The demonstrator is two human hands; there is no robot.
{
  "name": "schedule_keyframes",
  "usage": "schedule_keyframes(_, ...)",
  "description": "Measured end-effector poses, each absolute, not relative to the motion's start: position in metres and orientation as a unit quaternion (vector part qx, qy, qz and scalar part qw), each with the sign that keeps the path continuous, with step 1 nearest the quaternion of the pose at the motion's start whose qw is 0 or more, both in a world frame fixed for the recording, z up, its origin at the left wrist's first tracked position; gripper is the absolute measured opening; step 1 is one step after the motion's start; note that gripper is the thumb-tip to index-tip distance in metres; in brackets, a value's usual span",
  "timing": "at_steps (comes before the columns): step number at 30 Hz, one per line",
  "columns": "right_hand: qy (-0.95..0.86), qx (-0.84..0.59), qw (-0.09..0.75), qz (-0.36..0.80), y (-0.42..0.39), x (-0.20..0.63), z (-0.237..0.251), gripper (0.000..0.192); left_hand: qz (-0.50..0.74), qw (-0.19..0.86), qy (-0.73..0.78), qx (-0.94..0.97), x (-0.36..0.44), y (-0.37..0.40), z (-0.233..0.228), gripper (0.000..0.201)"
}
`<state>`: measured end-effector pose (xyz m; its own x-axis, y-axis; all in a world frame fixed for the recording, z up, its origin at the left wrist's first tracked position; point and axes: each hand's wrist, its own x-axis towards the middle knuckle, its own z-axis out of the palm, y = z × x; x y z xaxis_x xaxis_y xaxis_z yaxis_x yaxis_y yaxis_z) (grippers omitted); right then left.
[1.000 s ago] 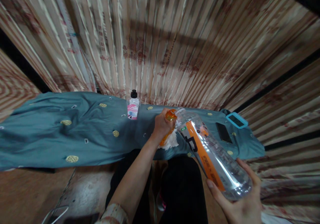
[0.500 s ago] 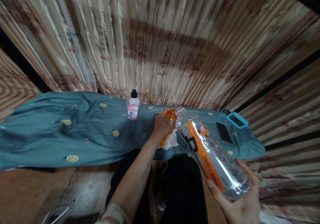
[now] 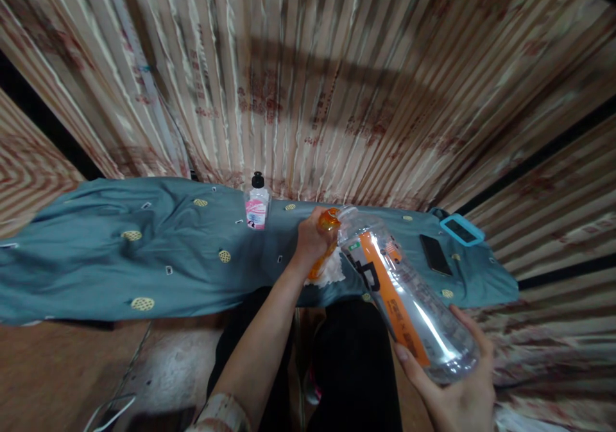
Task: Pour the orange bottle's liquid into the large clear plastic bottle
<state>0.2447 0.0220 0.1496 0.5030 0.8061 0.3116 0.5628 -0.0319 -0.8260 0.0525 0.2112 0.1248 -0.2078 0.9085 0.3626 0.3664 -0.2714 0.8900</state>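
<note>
My left hand [image 3: 312,234] is wrapped round an orange see-through bottle [image 3: 329,219], which stands over a white tissue [image 3: 333,269] on the cloth. In my right hand [image 3: 455,380] lies the base of a large clear plastic bottle [image 3: 409,291] with an orange and grey label. That bottle is tilted, its neck pointing down-left at the top of the orange one. The two mouths are close together; whether they touch I cannot tell. Any liquid passing between them cannot be made out.
A pink-labelled bottle with a black cap [image 3: 256,202] stands at the back of the green-blue cloth [image 3: 183,271]. To the right lie a dark phone [image 3: 435,254] and a light-blue framed device [image 3: 462,230]. Pleated curtains [image 3: 298,85] hang behind. A white cable [image 3: 113,413] is on the floor.
Both hands keep their grips on the bottles, and the large bottle is almost in the same tilt. The camera view has shifted slightly.
</note>
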Motion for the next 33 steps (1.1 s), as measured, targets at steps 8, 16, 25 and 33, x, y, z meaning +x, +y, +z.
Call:
schedule_keyframes(8, -0.509, -0.689, 0.503, 0.112, 0.025, 0.252, 0.146, 0.105, 0.567, 0.264, 0.524, 0.578, 0.051, 0.206, 0.127, 0.016)
schedule_keyframes(16, -0.486, -0.696, 0.511, 0.135, 0.022, 0.246, 0.151, 0.104, 0.568, 0.269, 0.527, 0.572, 0.051, 0.205, 0.129, 0.02)
schedule_keyframes(25, -0.525, -0.681, 0.495, 0.122, 0.026, 0.265, 0.136, 0.099, 0.568, 0.285, 0.532, 0.56, 0.054, 0.208, 0.127, 0.022)
schedule_keyframes(33, -0.508, -0.691, 0.494, 0.143, 0.029, 0.265, 0.136, 0.1, 0.573, 0.284, 0.523, 0.563, 0.053, 0.209, 0.124, 0.019)
